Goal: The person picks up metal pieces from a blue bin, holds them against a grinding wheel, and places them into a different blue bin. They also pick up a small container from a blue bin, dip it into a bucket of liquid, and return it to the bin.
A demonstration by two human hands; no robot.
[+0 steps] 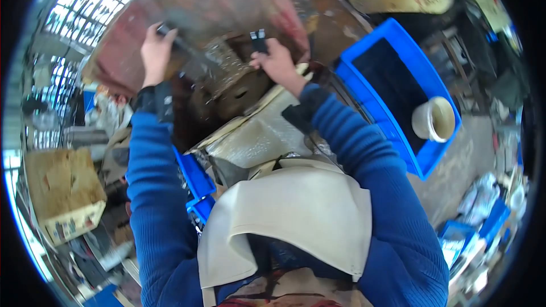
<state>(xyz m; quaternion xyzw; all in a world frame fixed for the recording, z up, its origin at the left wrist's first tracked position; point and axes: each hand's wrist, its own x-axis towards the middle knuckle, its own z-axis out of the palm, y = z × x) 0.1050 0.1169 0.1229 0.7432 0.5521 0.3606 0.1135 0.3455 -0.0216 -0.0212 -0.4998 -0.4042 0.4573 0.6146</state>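
Note:
My left hand [154,52] is closed around a dark lever handle [177,38] that runs down to a rusty machine [230,77]. My right hand [277,59] grips a small dark part [259,41] at the top of the same machine. Both forearms wear blue sleeves with dark cuffs. A worn reddish metal plate [199,0] stands behind the machine. A pale apron [296,210] covers my chest at the bottom of the view.
A blue plastic crate [398,62] stands at the right with a cream cup [435,118] on its rim. A smaller blue bin [196,179] sits below the machine. At the left stands a cardboard box [62,187]. Clutter lies at the lower right.

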